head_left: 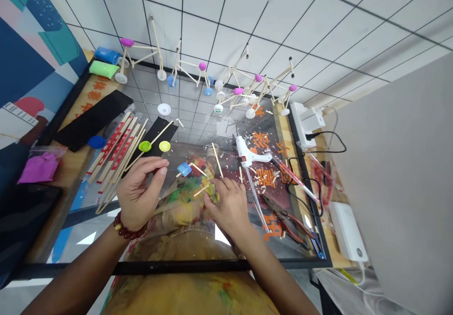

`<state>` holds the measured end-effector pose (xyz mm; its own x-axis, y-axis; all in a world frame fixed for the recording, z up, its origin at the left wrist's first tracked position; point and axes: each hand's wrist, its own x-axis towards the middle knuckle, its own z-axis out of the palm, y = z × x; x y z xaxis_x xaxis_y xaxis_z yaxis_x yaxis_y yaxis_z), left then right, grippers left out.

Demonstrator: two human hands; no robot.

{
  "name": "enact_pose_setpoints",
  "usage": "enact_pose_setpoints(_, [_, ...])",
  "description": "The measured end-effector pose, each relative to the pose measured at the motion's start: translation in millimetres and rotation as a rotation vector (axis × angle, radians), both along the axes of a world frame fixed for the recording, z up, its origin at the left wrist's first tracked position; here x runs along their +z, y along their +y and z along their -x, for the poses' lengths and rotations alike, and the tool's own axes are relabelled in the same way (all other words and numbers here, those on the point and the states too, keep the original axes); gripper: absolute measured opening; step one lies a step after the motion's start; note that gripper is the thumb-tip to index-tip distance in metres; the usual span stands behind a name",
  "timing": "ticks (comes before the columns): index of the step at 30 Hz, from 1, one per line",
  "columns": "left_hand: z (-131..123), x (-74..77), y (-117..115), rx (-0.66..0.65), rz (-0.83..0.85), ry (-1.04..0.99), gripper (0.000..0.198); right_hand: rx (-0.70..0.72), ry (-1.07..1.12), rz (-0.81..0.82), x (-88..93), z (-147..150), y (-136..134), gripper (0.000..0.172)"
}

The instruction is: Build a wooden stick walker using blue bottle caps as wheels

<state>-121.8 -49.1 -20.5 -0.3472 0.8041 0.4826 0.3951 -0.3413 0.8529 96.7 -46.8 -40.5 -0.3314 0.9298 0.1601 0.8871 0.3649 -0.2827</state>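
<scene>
My left hand (139, 190), with a beaded bracelet at the wrist, hovers above the table, thumb and fingers apart and nothing visible between them. Close to its fingertips lie a green bottle cap (145, 146) and a thin wooden stick (161, 133). My right hand (228, 204) rests low over the glass top, index finger and thumb spread. Near its fingertips are a short stick piece (201, 191) and a longer wooden stick (217, 160). Between the hands sits a lump of blue clay (184, 169) with sticks joined to it.
A white glue gun (247, 152) lies right of centre, with pliers (288, 223) nearer me. Wrapped chopsticks (115, 152) and pink clay (39, 167) are at left. Several stick models (201, 66) with cap wheels line the back. A power strip (300, 126) stands at right.
</scene>
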Motion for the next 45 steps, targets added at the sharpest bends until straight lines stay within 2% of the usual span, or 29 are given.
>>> enact_pose_setpoints(5, [-0.7, 1.3, -0.3, -0.01, 0.008, -0.007, 0.028, -0.021, -0.063, -0.046, 1.2, 6.7, -1.9, 0.053])
enact_pose_setpoints(7, [-1.2, 1.8, -1.0, -0.022, 0.014, -0.019, 0.029, -0.014, -0.091, -0.038, -0.3, 8.4, -2.6, 0.049])
enact_pose_setpoints(12, [-1.9, 3.9, -2.3, -0.032, 0.02, -0.021, 0.029, 0.007, -0.027, -0.001, -1.8, 2.4, 0.2, 0.019])
enact_pose_setpoints(16, [-2.9, 4.7, -2.2, -0.034, 0.022, -0.01, 0.028, 0.106, -0.012, 0.016, 3.5, -3.1, 2.1, 0.01])
enact_pose_setpoints(20, [-4.3, 4.4, -2.7, -0.032, 0.042, -0.017, 0.027, 0.166, -0.071, 0.041, 8.6, -2.7, -6.7, 0.014])
enact_pose_setpoints(25, [-5.2, 4.4, -5.3, -0.054, 0.083, -0.007, 0.024, 0.043, -0.08, 0.071, 5.9, -0.5, -16.6, 0.013])
enact_pose_setpoints(33, [-7.1, 5.7, -5.3, -0.039, 0.08, -0.003, 0.02, 0.071, 0.042, 0.092, 9.7, -7.9, -4.5, 0.014])
enact_pose_setpoints(37, [-7.2, 6.2, -5.8, -0.042, 0.088, -0.009, 0.02, 0.081, -0.019, 0.055, 8.1, -3.1, -2.8, 0.018])
enact_pose_setpoints(45, [-6.0, 5.8, -5.6, -0.066, 0.093, -0.01, 0.022, 0.0, -0.093, 0.105, 2.2, 8.0, 1.4, 0.018])
